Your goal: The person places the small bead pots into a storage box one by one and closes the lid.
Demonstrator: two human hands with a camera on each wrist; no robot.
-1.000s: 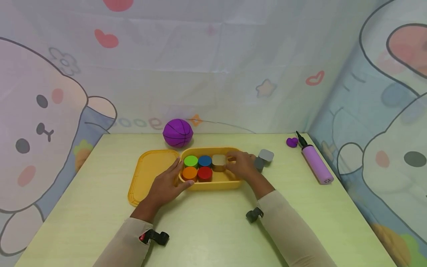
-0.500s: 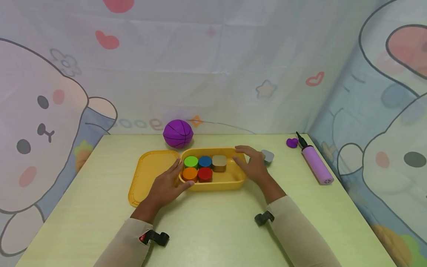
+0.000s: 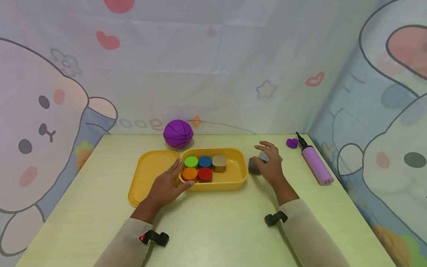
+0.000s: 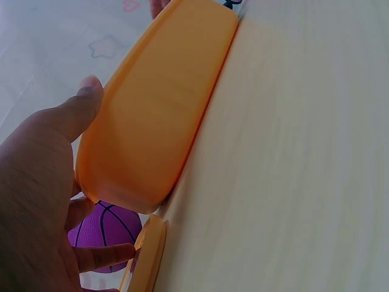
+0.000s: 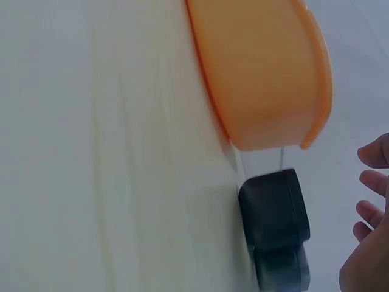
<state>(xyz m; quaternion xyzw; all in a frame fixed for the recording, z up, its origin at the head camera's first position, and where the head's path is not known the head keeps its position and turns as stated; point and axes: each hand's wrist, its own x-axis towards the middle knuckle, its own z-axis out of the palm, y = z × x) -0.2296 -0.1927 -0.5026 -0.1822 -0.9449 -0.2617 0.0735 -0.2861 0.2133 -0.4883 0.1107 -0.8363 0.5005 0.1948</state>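
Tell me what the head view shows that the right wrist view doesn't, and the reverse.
Only the head view: the purple ball, yellow lid, left hand, red piece and lilac pump.
Only the right wrist view: the dark block unobstructed by the right hand.
Both: the yellow box, that block and that hand.

The box (image 3: 217, 186) is yellow, the ball (image 3: 178, 134) purple with black lines.

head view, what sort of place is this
Probably a small staged recording spot, perhaps indoors: cartoon-printed cloth hangs behind and on both sides of a pale table, and the person wears black wrist cameras.
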